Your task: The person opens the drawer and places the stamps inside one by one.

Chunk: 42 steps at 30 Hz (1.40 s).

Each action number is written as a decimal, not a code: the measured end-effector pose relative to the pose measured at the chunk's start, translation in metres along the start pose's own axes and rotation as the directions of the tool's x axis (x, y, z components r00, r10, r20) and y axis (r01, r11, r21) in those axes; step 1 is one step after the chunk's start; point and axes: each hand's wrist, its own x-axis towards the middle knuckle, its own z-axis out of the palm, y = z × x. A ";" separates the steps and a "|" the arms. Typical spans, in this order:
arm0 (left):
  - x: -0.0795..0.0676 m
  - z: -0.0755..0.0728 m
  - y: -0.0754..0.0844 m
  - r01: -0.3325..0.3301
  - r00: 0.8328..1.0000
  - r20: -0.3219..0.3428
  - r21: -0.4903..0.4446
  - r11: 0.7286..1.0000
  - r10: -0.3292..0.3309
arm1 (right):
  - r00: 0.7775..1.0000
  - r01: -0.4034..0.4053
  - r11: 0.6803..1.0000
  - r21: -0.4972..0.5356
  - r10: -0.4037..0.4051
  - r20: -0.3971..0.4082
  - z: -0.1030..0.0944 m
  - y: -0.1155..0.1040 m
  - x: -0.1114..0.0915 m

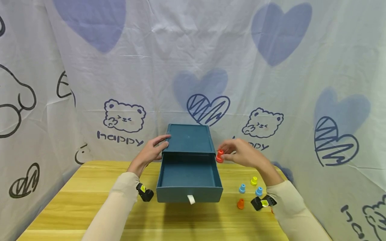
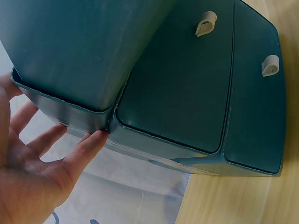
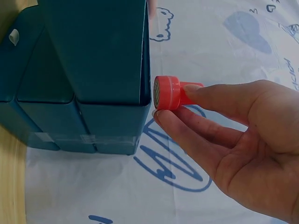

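A dark teal drawer cabinet [image 1: 190,137] stands on the table, its top drawer [image 1: 190,194] pulled out and bare inside. My left hand [image 1: 149,151] rests against the cabinet's left side near the top, with fingers spread and fairly straight in the left wrist view. Between thumb and fingers, my right hand [image 1: 242,154] pinches a red stamp [image 3: 173,92] beside the cabinet's upper right edge. The stamp lies sideways in that grip, its round patterned face turned toward the cabinet. Two lower drawers [image 2: 177,88] are closed, each with a pale loop tab.
On the table right of the cabinet stand a yellow stamp [image 1: 254,181], two blue stamps [image 1: 242,188] and an orange stamp [image 1: 240,204]. Another orange piece is partly hidden by the right wrist. A printed white curtain [image 1: 163,83] hangs behind the table.
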 end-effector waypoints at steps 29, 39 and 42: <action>0.000 0.000 0.001 -0.007 1.000 0.001 -0.004 1.000 0.007 | 0.968 0.088 0.984 0.152 -0.121 0.222 0.002 -0.033 0.047; 0.000 0.000 0.001 -0.008 1.000 -0.001 -0.004 1.000 0.008 | 0.951 0.160 0.982 0.096 -0.180 0.250 0.010 -0.035 0.058; 0.000 0.000 0.001 -0.007 1.000 0.000 -0.003 1.000 0.007 | 0.941 0.165 0.983 0.082 -0.182 0.285 0.013 -0.037 0.063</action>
